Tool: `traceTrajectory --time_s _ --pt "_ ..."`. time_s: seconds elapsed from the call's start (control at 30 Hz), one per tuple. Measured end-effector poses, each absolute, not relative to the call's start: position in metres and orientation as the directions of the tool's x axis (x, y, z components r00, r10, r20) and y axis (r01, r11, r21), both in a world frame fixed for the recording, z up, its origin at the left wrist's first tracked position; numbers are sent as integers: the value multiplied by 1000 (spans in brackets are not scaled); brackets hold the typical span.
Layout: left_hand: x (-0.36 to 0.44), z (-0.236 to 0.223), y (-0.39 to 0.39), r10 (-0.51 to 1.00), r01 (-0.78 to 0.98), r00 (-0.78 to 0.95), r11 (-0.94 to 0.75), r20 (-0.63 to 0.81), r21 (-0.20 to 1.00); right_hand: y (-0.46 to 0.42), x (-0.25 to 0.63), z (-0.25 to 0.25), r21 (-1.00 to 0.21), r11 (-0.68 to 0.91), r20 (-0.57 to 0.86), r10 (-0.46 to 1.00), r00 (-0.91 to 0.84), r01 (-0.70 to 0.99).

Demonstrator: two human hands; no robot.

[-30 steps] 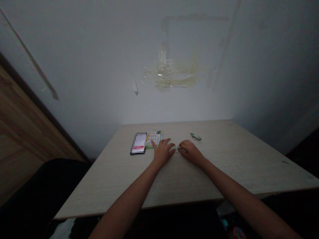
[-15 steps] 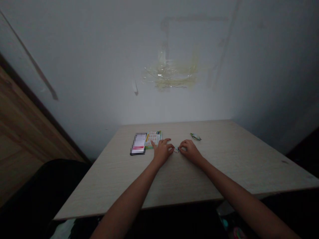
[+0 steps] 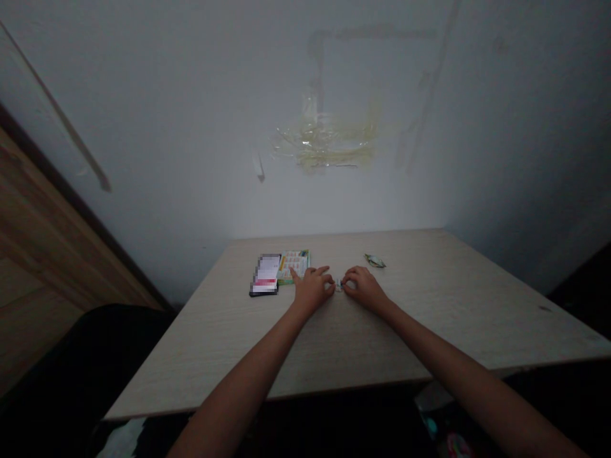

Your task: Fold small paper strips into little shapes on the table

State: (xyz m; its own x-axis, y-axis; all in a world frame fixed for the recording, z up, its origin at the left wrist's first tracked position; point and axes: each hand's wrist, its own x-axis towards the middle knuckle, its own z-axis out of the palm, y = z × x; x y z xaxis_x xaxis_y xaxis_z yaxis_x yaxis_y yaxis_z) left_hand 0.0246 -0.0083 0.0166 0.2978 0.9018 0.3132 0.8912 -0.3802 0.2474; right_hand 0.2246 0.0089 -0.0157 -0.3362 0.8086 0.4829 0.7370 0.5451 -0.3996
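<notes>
My left hand (image 3: 312, 287) and my right hand (image 3: 363, 286) face each other above the middle of the table. Thumb and forefinger of each are pinched at opposite sides of a small whitish piece with coloured print (image 3: 338, 285), perhaps paper or a wrapper; its kind is too small to tell. The remaining fingers of my left hand are spread, over the near edge of a printed leaflet (image 3: 293, 264). Beyond my right hand lies a small crumpled green and white packet (image 3: 375, 261), touched by neither hand.
A phone (image 3: 265, 275) with a blurred, lit screen lies left of the leaflet on the pale wooden table (image 3: 229, 343). Behind the table rises a grey wall (image 3: 191, 127) with clear tape (image 3: 329, 146) stuck on it. A dark rounded shape (image 3: 95, 356) stands at left.
Both hands stay almost in place, still pinching the small piece. It looks slightly narrower between the fingertips now. The phone, leaflet and packet have not moved.
</notes>
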Motion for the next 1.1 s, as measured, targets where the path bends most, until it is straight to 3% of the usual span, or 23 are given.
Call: traceTrajectory --time_s 0.33,0.53,1.1 --pt "24 16 -14 916 895 298 -366 268 254 7 225 -16 -411 539 464 818 -340 735" --pt "23 8 -13 904 899 292 -370 312 232 5 225 -16 -421 537 464 820 -335 731" --pt "20 9 -8 933 899 259 -327 250 292 5 221 -16 -412 507 477 828 -295 757"
